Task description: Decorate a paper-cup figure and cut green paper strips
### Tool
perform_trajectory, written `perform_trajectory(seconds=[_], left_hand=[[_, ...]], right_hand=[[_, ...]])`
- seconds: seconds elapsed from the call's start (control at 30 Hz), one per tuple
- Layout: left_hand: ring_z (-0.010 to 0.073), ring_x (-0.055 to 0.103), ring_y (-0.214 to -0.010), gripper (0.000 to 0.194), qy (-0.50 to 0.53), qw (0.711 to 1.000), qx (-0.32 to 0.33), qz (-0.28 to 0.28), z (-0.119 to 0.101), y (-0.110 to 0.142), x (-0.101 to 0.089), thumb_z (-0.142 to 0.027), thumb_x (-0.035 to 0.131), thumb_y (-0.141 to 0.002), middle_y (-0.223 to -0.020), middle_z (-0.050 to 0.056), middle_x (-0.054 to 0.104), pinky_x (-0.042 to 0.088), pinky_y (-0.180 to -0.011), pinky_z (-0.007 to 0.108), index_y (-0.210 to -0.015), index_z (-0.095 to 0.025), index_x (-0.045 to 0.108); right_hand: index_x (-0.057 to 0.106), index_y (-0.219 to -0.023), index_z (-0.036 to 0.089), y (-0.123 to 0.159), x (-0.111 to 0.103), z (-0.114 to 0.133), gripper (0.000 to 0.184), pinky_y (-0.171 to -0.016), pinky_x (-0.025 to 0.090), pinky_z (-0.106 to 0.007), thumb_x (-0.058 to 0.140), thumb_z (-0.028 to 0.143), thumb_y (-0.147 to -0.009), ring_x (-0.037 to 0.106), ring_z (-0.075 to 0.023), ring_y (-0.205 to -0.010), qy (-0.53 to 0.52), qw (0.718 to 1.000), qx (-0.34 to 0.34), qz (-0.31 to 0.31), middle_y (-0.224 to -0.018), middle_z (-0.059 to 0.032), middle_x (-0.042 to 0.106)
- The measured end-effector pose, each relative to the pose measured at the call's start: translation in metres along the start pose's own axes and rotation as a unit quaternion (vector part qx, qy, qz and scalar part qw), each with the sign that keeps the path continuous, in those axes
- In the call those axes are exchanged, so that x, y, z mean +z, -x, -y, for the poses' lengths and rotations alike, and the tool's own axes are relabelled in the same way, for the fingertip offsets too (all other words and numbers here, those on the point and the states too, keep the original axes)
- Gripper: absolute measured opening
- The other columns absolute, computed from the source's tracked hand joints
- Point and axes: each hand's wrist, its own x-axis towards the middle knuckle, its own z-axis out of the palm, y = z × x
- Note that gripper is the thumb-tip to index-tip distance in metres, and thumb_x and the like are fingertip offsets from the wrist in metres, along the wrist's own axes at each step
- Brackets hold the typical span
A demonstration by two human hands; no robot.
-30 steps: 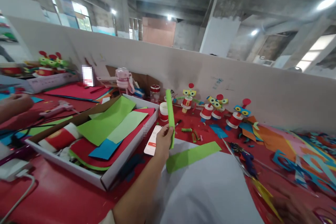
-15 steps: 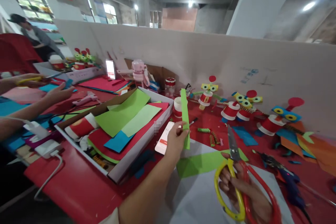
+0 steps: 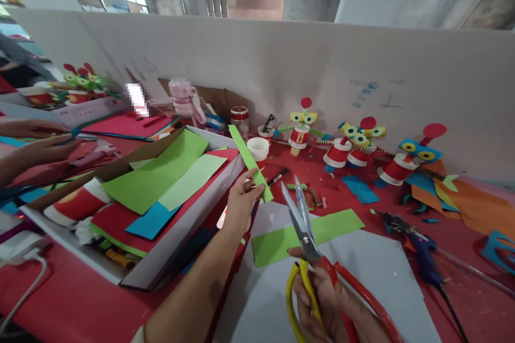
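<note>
Between the thumb and fingers of my left hand (image 3: 243, 198) is a narrow green paper strip (image 3: 246, 155), tilted with its top end to the left. My right hand (image 3: 330, 300) grips scissors (image 3: 308, 244) with one yellow and one red handle; their blades are parted and point up, apart from the strip. Below the blades a wider green paper piece (image 3: 277, 244) lies on white sheets (image 3: 362, 262). A white and red paper cup (image 3: 258, 148) stands just behind the strip. A phone (image 3: 222, 217) is mostly hidden by my left hand.
To the left sits a white box (image 3: 151, 273) of coloured paper and a cup. Several paper-cup robot figures (image 3: 299, 136) stand along the partition (image 3: 257, 59). A blue glue gun (image 3: 426, 260) lies at right. Another person's hands (image 3: 36, 144) work at far left.
My right hand has come in from the lower right, bringing the scissors up, and their blades have opened. The green strip in my left hand has tilted leftward. The camera view has shifted.
</note>
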Motion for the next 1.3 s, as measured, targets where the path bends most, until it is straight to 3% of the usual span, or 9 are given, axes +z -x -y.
perform_trajectory(seconds=[0.1, 0.2, 0.47, 0.63, 0.83, 1.03, 1.3], left_hand=[[0.0131, 0.063, -0.065, 0.079, 0.001, 1.0, 0.013, -0.015, -0.002, 0.002, 0.001, -0.016, 0.078, -0.058, -0.069, -0.004, 0.067, 0.05, -0.065, 0.026, -0.132, -0.02, 0.052], [0.0152, 0.065, -0.066, 0.08, 0.002, 1.0, 0.0, -0.005, -0.003, 0.004, 0.002, -0.017, 0.079, -0.059, -0.073, -0.001, 0.07, 0.051, -0.066, 0.029, -0.134, -0.019, 0.05], [0.0147, 0.066, -0.072, 0.058, 0.023, 0.999, -0.019, -0.01, -0.007, 0.001, 0.0, -0.02, 0.082, -0.058, -0.076, 0.001, 0.07, 0.053, -0.072, 0.03, -0.113, -0.015, 0.065], [0.0123, 0.064, -0.067, 0.049, 0.03, 0.999, -0.022, -0.02, -0.013, 0.001, 0.001, -0.018, 0.084, -0.056, -0.068, -0.003, 0.065, 0.053, -0.071, 0.028, -0.102, -0.016, 0.067], [0.0117, 0.063, -0.066, 0.048, 0.031, 0.999, -0.023, -0.021, -0.015, 0.004, 0.003, -0.017, 0.083, -0.055, -0.073, -0.001, 0.069, 0.054, -0.07, 0.028, -0.1, -0.016, 0.066], [0.0126, 0.064, -0.065, 0.048, 0.043, 0.998, -0.031, -0.024, -0.018, 0.006, 0.004, -0.016, 0.083, -0.052, -0.064, -0.005, 0.065, 0.054, -0.07, 0.028, -0.096, -0.017, 0.066], [0.0134, 0.065, -0.066, 0.048, 0.041, 0.998, -0.029, -0.031, -0.02, 0.006, 0.005, -0.015, 0.083, -0.052, -0.067, -0.002, 0.068, 0.054, -0.07, 0.029, -0.096, -0.017, 0.065]], right_hand=[[0.054, -0.123, 0.024, 0.004, 0.005, 0.001, 0.052, -0.047, 0.039, -0.022, 0.05, 0.063, -0.088, 0.049, -0.0099, -0.053, -0.012, 0.999, 0.02, -0.032, -0.078, -0.0004, 0.055], [0.054, -0.119, 0.022, 0.006, 0.012, 0.006, 0.048, -0.045, 0.035, -0.021, 0.045, 0.06, -0.092, 0.046, -0.0077, -0.047, -0.016, 0.999, 0.034, -0.038, -0.075, 0.0004, 0.056], [0.053, -0.117, 0.021, 0.004, 0.008, 0.007, 0.05, -0.043, 0.033, -0.02, 0.047, 0.062, -0.09, 0.044, -0.0063, -0.045, 0.003, 0.997, 0.06, -0.051, -0.073, 0.0012, 0.056], [0.053, -0.118, 0.022, 0.003, 0.003, 0.005, 0.046, -0.045, 0.033, -0.02, 0.048, 0.059, -0.091, 0.044, -0.0061, -0.046, -0.019, 0.996, 0.06, -0.057, -0.072, 0.0011, 0.057], [0.055, -0.114, 0.022, 0.002, 0.01, 0.011, 0.059, -0.043, 0.03, -0.02, 0.053, 0.071, -0.082, 0.042, -0.0049, -0.043, -0.006, 0.997, 0.072, -0.023, -0.073, 0.0024, 0.054], [0.054, -0.113, 0.021, 0.001, 0.012, 0.009, 0.046, -0.04, 0.032, -0.017, 0.046, 0.061, -0.091, 0.043, -0.0052, -0.045, -0.01, 0.999, 0.04, -0.028, -0.074, 0.0013, 0.055], [0.054, -0.115, 0.021, 0.0, 0.007, 0.009, 0.05, -0.038, 0.034, -0.017, 0.047, 0.063, -0.089, 0.044, -0.0057, -0.044, -0.006, 0.999, 0.052, -0.012, -0.075, 0.0007, 0.056]])
